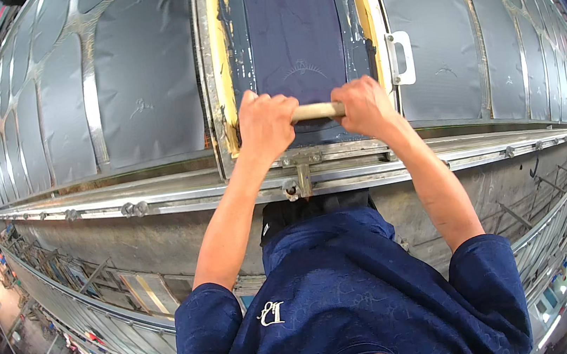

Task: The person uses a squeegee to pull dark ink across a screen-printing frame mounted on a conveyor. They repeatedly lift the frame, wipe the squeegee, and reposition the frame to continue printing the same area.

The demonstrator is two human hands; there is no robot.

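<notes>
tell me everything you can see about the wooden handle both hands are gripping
The wooden handle is a pale, smooth, round bar lying level across the dark mesh of a yellow-edged screen frame. Only its short middle shows; the left hand and right hand wrap over its ends. What it joins below is hidden.

both arms reach forward, bent at the elbows; left hand (264,124) and right hand (362,106) each curl into a closed grip, knuckles up, side by side.
</notes>
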